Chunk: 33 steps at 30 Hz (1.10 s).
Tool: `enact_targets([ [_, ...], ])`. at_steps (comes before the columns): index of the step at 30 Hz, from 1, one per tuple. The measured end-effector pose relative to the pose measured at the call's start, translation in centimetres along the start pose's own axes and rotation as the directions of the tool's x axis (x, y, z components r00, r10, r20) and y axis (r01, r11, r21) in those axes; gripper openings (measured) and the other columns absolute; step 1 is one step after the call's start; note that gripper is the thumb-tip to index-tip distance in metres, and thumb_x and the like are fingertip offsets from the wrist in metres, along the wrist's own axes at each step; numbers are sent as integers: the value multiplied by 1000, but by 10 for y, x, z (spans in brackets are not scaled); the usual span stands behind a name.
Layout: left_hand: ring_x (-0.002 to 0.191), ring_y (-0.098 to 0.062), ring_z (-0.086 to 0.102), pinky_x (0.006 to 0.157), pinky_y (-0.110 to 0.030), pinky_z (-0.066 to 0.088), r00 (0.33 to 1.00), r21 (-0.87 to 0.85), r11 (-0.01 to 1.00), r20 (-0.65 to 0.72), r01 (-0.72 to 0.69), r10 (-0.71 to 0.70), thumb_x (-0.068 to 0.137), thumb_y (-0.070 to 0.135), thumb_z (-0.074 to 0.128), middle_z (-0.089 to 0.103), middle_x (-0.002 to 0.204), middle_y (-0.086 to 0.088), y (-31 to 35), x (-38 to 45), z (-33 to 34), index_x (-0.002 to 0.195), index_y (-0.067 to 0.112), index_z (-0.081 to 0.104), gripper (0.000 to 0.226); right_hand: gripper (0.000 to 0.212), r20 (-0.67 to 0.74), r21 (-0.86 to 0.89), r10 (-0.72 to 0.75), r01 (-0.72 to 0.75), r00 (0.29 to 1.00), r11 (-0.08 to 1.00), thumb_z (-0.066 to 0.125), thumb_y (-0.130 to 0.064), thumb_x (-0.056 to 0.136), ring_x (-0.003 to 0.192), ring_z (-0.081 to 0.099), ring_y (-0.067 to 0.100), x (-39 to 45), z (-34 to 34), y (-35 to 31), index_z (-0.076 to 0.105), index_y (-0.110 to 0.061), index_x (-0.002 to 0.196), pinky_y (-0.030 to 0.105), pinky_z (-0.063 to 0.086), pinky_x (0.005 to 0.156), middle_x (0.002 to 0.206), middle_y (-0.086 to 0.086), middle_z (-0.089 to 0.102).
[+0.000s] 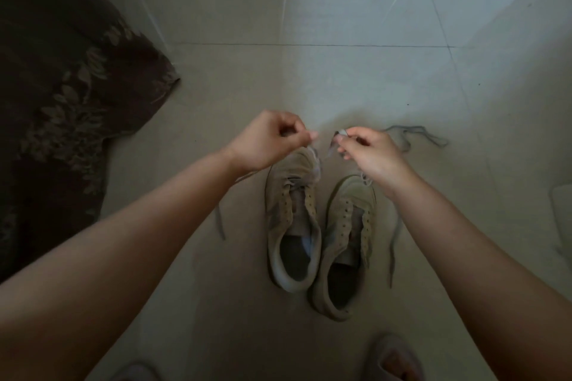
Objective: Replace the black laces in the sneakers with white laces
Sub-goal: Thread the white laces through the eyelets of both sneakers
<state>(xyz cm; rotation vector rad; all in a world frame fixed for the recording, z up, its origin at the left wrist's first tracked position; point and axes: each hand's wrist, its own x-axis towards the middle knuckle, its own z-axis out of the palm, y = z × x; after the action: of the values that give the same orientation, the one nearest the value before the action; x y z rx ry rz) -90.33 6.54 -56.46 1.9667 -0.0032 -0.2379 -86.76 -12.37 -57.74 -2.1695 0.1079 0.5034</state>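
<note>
Two bare forearms are reaching forward from the camera over a tiled floor point(356, 77). Left hand point(269, 141) is pinching a pale lace end between curled fingers; right hand point(368, 153) is pinching another pale lace end point(340, 133), the two hands sitting close together above the shoe toes. Below them, two tan sneakers point(309, 226) are lying side by side, touching, heels toward the camera. A dark lace point(414, 134) is trailing on the floor just beyond the right hand. A dark leaf-patterned cloth point(62, 86) is lying at far left
</note>
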Motion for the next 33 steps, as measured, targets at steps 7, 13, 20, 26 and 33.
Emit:
enact_targets([
  [7,49,-3,42,51,-15,31,997,256,967,-70,-2,20,92,24,60,48,59,7,-1,30,10,88,9,66,16,16,-430,-334,-572,465,699,820,56,-19,90,82,52,14,-6,12,-14,61,-4,94,21,39,74,89,7,56],
  [13,69,-14,53,65,-22,42,991,-127,991,-125,39,-55,91,2,51,61,73,4,0,38,13,102,9,63,17,31,498,-572,-355,608,791,551,53,-16,90,95,57,19,-24,39,-1,57,-20,121,34,50,76,113,1,55],
  [20,64,-1,51,65,-13,42,905,-227,961,-356,159,-234,93,-2,44,58,71,6,-30,41,10,95,9,65,24,15,451,-709,-445,613,774,349,55,-19,88,97,55,28,-32,36,-1,62,-13,100,31,31,64,102,6,54],
  [26,78,-13,59,84,-26,49,840,-261,928,-409,266,-356,93,4,47,69,91,-6,-59,39,11,98,12,68,23,18,418,-584,-616,717,668,381,60,-27,81,87,51,21,-46,31,-1,58,-16,67,33,39,70,87,-2,57],
  [33,115,-23,51,99,-37,42,825,222,936,-554,273,-109,92,37,43,62,116,-7,-54,6,12,108,21,68,33,33,174,-189,-516,543,838,818,60,-39,86,69,51,13,-48,10,-13,49,-17,64,32,41,68,66,-4,53],
])
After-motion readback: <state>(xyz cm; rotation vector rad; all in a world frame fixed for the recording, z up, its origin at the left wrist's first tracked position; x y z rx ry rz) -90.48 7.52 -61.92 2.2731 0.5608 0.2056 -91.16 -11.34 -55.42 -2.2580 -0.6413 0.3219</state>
